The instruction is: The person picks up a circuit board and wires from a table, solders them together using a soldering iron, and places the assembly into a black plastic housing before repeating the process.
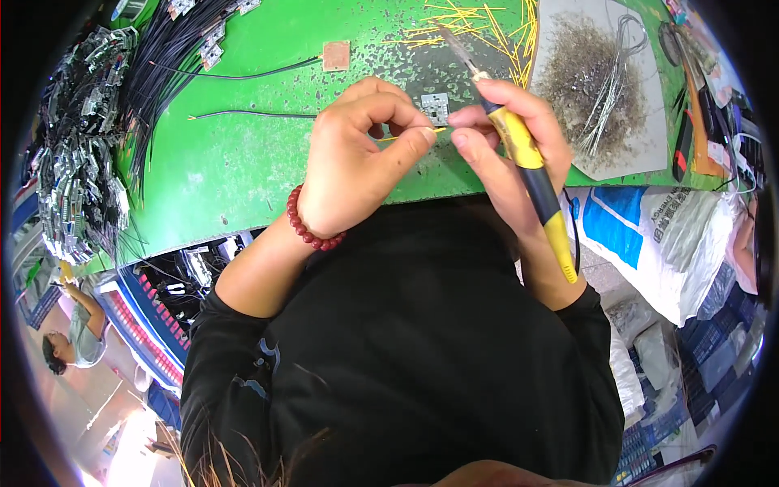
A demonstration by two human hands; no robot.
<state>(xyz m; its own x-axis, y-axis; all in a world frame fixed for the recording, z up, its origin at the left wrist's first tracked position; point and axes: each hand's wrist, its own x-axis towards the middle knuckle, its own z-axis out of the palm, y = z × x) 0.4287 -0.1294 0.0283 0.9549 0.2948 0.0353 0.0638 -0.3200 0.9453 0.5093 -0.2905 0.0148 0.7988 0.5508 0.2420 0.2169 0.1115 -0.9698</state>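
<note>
Yellow-black soldering iron [518, 138] clasped in right hand [505, 177]; left hand [353, 150] pinching thin yellow wire [441, 130].

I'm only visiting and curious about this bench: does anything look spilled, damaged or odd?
Yes, a few things. Dark, crumbly-looking residue covers much of the pale board at right, like spilled grime. The green tabletop has worn, chipped-looking patches near the top middle. Yellow wires lie there strewn at odd angles.

We note a slanted yellow-and-black soldering iron [517, 140], gripped in the right hand [507, 183], thin yellow wire [441, 130], pinched in the left hand [357, 154]
</note>
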